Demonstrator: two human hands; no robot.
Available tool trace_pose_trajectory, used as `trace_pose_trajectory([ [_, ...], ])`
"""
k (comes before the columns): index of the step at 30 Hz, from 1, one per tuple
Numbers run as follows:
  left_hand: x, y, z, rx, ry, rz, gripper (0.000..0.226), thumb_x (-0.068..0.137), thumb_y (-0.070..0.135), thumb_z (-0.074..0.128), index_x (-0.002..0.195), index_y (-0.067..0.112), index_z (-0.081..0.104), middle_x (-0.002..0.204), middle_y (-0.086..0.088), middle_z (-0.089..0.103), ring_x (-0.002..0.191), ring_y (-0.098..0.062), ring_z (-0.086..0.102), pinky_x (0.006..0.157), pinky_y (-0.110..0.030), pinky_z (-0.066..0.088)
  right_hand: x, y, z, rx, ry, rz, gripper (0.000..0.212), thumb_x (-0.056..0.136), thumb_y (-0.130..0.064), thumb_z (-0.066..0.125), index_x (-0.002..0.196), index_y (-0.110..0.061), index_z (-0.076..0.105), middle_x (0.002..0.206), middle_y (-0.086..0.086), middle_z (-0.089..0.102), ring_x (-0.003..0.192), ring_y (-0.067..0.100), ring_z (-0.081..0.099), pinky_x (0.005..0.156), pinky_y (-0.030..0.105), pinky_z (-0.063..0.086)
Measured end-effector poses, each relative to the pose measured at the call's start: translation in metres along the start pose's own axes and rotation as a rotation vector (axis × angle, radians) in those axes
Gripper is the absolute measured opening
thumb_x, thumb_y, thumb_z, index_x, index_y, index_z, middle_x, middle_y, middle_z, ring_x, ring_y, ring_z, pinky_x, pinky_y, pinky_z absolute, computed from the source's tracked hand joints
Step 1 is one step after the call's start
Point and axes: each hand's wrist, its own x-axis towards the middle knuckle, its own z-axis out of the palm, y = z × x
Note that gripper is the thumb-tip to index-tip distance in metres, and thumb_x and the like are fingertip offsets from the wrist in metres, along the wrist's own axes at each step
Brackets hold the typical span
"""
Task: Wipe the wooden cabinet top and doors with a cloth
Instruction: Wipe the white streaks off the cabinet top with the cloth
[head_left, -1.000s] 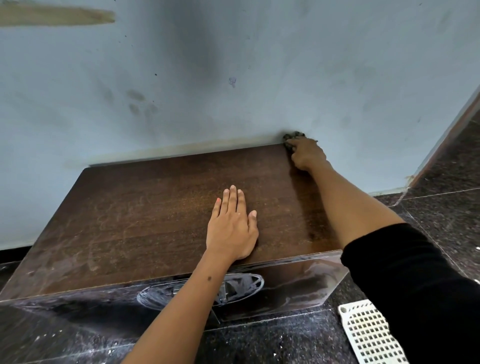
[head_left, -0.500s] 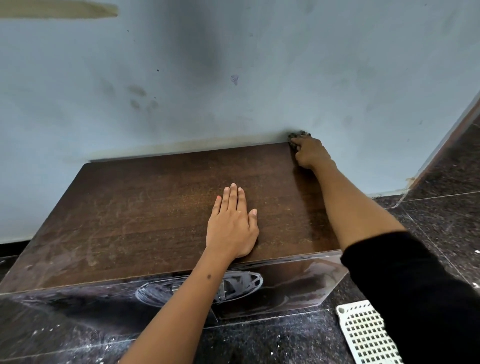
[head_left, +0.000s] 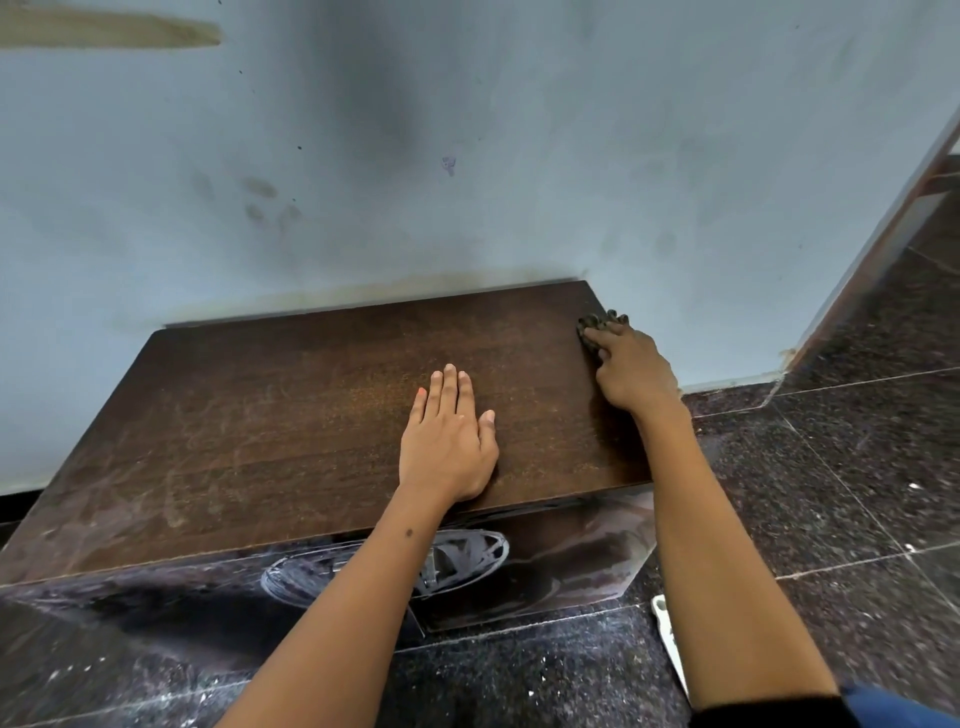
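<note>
A low wooden cabinet stands against a pale blue wall; its dark brown top (head_left: 291, 415) shows dusty streaks, mostly on the left. The glossy front doors (head_left: 545, 566) carry a pale oval pattern and are partly hidden by my left forearm. My left hand (head_left: 449, 441) lies flat, fingers together, on the top near its front edge. At the cabinet's right edge, a little back from the far corner, my right hand (head_left: 631, 364) presses a dark crumpled cloth (head_left: 592, 325); only a bit of cloth shows past the fingertips.
The wall (head_left: 467, 156) rises directly behind the cabinet. Dark speckled floor tiles (head_left: 831, 467) spread to the right and front. A white perforated tray (head_left: 670, 639) lies on the floor by my right forearm. A brown door frame (head_left: 893, 218) runs up at the far right.
My right hand with the cloth has slid from the far right corner toward me along the cabinet's right edge. My left hand has stayed flat in place.
</note>
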Motion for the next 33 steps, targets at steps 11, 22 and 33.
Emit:
trace_pose_trajectory([
  [11, -0.001, 0.001, -0.001, 0.003, -0.017, -0.010, 0.060, 0.101, 0.039, 0.012, 0.151, 0.009, 0.000, 0.159, -0.007, -0.006, 0.146, -0.019, -0.008, 0.118, -0.032, -0.006, 0.009, -0.006, -0.013, 0.121, -0.049, -0.071, 0.046, 0.094, -0.003, 0.041, 0.133, -0.024, 0.053, 0.151, 0.001, 0.034, 0.138, 0.025, 0.030, 0.110, 0.041, 0.032],
  [22, -0.001, 0.001, 0.000, 0.002, -0.016, -0.007, 0.060, 0.101, 0.039, 0.013, 0.151, 0.008, 0.001, 0.160, -0.008, -0.005, 0.147, -0.019, -0.007, 0.118, -0.033, -0.005, -0.030, 0.001, -0.015, -0.013, -0.017, -0.058, 0.047, 0.096, -0.010, 0.040, 0.136, -0.032, 0.048, 0.152, -0.004, 0.032, 0.143, 0.023, 0.018, 0.116, 0.052, 0.002],
  [33, 0.000, -0.001, 0.005, -0.001, 0.016, -0.007, 0.060, 0.101, 0.040, 0.013, 0.151, 0.008, 0.003, 0.160, -0.008, -0.003, 0.147, -0.019, -0.005, 0.116, -0.031, -0.007, -0.126, 0.013, -0.016, 0.082, 0.136, -0.001, 0.041, 0.093, -0.005, 0.047, 0.129, -0.022, 0.058, 0.142, 0.004, 0.046, 0.132, 0.028, 0.036, 0.110, 0.046, 0.031],
])
